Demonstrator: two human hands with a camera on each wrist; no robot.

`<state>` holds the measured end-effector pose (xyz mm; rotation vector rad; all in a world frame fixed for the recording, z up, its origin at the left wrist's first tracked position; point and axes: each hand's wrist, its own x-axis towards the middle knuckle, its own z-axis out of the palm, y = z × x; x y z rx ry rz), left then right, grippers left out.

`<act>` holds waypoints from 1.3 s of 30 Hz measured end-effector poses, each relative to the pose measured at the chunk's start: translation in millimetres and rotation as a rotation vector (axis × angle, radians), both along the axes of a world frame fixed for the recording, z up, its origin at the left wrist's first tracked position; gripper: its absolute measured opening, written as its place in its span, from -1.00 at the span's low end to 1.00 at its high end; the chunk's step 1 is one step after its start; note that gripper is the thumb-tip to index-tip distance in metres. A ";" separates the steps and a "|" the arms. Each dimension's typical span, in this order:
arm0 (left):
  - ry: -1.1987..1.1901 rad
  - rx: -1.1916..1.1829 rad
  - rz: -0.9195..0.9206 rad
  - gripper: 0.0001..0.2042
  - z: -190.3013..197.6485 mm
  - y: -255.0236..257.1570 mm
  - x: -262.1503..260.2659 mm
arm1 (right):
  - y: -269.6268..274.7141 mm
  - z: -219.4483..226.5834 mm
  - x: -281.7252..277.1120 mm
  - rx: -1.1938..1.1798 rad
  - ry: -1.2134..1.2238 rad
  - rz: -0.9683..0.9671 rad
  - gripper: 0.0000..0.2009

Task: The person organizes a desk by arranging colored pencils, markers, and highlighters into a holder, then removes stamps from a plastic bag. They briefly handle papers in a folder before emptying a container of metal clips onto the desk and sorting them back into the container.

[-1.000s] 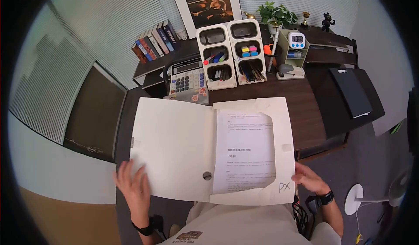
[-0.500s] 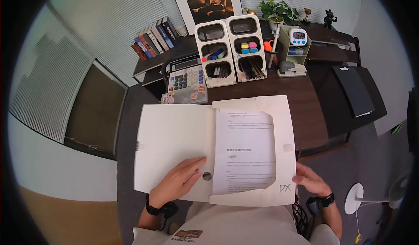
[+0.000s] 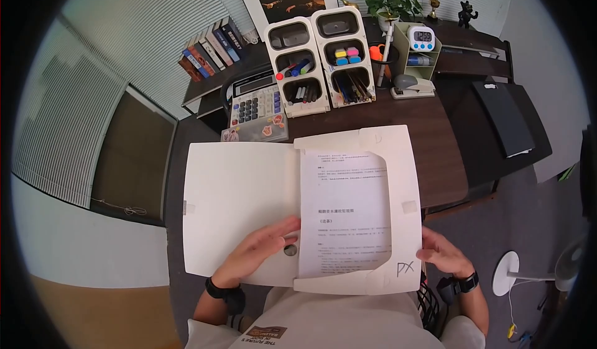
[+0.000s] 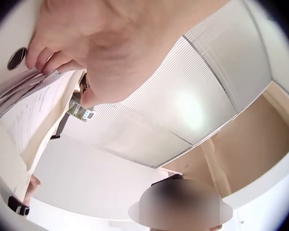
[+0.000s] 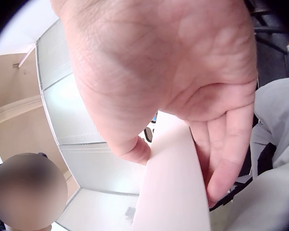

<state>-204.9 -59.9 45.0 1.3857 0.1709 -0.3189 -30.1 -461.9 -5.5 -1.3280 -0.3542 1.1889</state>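
Note:
A white file box (image 3: 236, 181) lies opened in front of me, its blank cover folded out to the left. Printed papers (image 3: 348, 193) sit inside the right half, partly tucked under the cut-out flaps. My left hand (image 3: 258, 252) reaches over the cover, with its fingertips at the papers' left edge beside the round metal-rimmed hole (image 3: 290, 250). Its fingers are nearly straight, and in the left wrist view the thumb stands apart from them. With my right hand (image 3: 448, 257) I hold the box's right side, thumb on one face and fingers on the other, as the right wrist view shows.
Beyond the box on the dark desk (image 3: 435, 144) stand a calculator (image 3: 255, 106), two white pen organizers (image 3: 297, 63), a hole punch (image 3: 413, 87) and a timer (image 3: 422, 38). Books (image 3: 214, 47) line the left shelf. A black folder (image 3: 504, 119) lies at the right.
My left hand has moved from the cover's left edge across to the papers' left edge. The right hand keeps its hold on the box's right side.

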 end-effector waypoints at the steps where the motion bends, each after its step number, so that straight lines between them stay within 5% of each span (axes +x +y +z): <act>1: -0.003 -0.026 0.028 -0.40 -1.2 -0.7 0.4 | 0.4 1.4 0.1 0.004 -0.001 0.002 -0.35; 14: 0.039 -0.274 0.160 -0.33 -3.7 -12.3 2.0 | 3.1 3.9 0.4 -0.016 -0.012 0.015 -0.35; 19: 0.053 -0.098 -0.027 -0.35 -0.3 -12.8 14.1 | -0.8 -7.8 1.3 -0.022 -0.001 0.035 -0.33; 25: 0.065 0.043 -0.008 -0.33 9.5 -28.2 16.3 | 0.8 3.1 -1.1 -0.086 -0.061 0.045 -0.30; 27: 0.029 0.010 0.037 -0.30 -1.5 -37.5 17.0 | 3.8 8.4 -3.3 -0.244 -0.029 0.013 -0.28; 28: 0.004 -0.014 0.066 -0.26 -6.4 -40.7 17.4 | 7.1 -1.3 -9.9 -0.065 -0.067 -0.054 -0.26; 32: 0.079 0.106 0.022 -0.22 -14.3 -45.4 19.5 | 5.5 -10.5 -12.8 -0.164 -0.095 -0.138 -0.41; 35: -0.032 0.100 0.092 -0.24 -26.4 -48.5 18.1 | 21.7 29.1 -17.6 -0.306 -0.012 -0.247 -0.48; 39: -0.034 0.133 0.098 -0.23 -29.3 -30.7 10.6 | 9.2 -6.7 -14.1 -0.122 -0.101 -0.377 -0.49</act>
